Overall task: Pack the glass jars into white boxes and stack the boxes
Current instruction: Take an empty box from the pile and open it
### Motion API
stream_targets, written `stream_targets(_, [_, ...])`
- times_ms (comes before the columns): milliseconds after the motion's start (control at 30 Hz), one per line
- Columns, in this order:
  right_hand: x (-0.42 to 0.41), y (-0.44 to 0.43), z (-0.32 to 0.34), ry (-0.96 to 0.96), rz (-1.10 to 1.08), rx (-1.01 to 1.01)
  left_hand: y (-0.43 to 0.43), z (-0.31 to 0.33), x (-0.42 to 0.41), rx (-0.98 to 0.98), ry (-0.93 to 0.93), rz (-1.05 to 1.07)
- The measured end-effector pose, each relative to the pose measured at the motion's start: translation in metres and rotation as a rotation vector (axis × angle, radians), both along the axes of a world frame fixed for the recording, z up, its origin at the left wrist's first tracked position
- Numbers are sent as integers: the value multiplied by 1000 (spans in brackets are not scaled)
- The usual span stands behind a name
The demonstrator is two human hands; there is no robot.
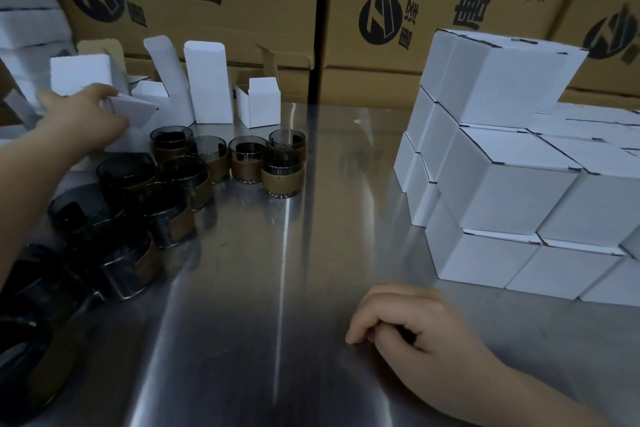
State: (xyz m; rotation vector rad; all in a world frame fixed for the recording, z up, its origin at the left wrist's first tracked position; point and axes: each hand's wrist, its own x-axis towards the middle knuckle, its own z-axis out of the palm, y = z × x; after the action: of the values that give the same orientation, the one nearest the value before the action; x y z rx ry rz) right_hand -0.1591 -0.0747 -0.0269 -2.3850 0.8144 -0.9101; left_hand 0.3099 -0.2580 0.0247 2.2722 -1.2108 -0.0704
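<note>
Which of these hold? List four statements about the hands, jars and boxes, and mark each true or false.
1. The left hand grips a white box. True.
2. The right hand holds a jar. False: it rests on the steel table and holds nothing.
3. The closed white boxes are stacked on the right. True.
4. The glass jars stand on top of that stack. False: they stand on the table, on the left.

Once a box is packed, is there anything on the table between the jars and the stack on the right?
Nothing visible. Only bare steel table lies between the jars and the stacked boxes; the right hand rests nearer the camera, off that line.
</note>
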Motion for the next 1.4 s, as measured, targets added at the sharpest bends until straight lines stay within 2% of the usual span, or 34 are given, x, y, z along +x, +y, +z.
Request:
stream_targets(267, [0,2,-1,2,-37,30,38,31,-38,-81,77,2])
stream_targets(367, [2,3,-2,-3,-45,33,57,40,-64,-153,45,-45])
stream_targets(567, [1,2,-4,-65,-75,94,103,53,-141,-507,22,-157])
stream_targets(667, [3,2,-3,-107,-97,133,121,53,-174,-607,41,-240])
stream_targets(900, [4,-1,-6,-209,-151,299,161,31,-243,-648,292,-495])
stream_targets(1033, [2,-4,-5,-381,-171,413,180,10,-275,-669,484,-587])
stream_targets(1233, [7,-12,5,-677,-271,511,195,-22,-304,-654,598,-657])
stream_targets(1400, [7,-25,9,-755,-239,611,194,-36,-308,-594,845,-776])
